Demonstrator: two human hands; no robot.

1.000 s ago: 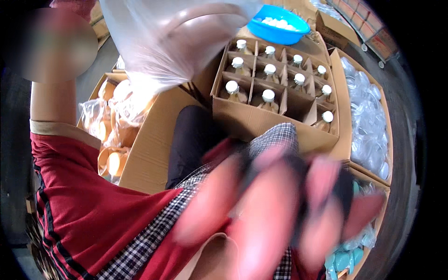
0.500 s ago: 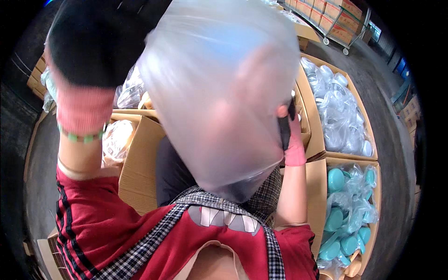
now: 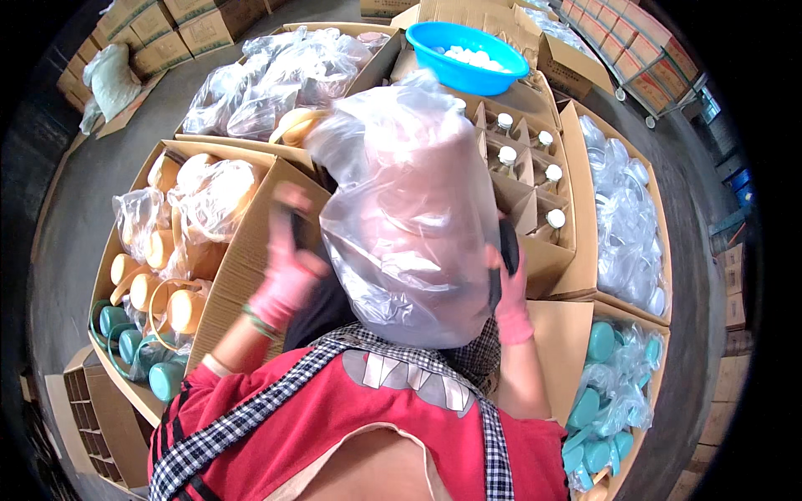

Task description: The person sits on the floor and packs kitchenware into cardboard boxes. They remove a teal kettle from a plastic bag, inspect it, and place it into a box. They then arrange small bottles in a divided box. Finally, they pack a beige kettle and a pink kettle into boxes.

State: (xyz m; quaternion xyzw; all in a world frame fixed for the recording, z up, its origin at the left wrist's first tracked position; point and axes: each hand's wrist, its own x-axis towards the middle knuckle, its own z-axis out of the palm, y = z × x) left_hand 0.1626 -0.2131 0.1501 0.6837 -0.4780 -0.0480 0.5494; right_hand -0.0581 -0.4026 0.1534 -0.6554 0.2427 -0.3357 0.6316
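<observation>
In front of my chest is a large clear plastic bag [image 3: 401,275] with pinkish, rounded things stacked inside; their kind is blurred by the film. My right hand [image 3: 510,280], in a pink and black glove, grips the bag's right side, its fingers partly hidden. My left hand [image 3: 288,259], gloved alike and smeared by motion, is apart from the bag on its left, thumb and fingers spread and nothing visible in them. Behind the bag stands a divided carton [image 3: 535,242] holding white-capped bottles [image 3: 507,155].
Around me stand cartons: orange lids [image 3: 184,311] and teal lids [image 3: 167,380] at left, bagged clear pieces [image 3: 622,221] and more teal lids [image 3: 600,342] at right, bagged items [image 3: 276,79] at far left. A blue basin [image 3: 426,63] holds white caps. Stacked boxes [image 3: 643,54] sit on a cart.
My left hand has come down from high at upper left to beside the bag. The bag has dropped lower and its contents show more plainly. My right hand stays at its right side.
</observation>
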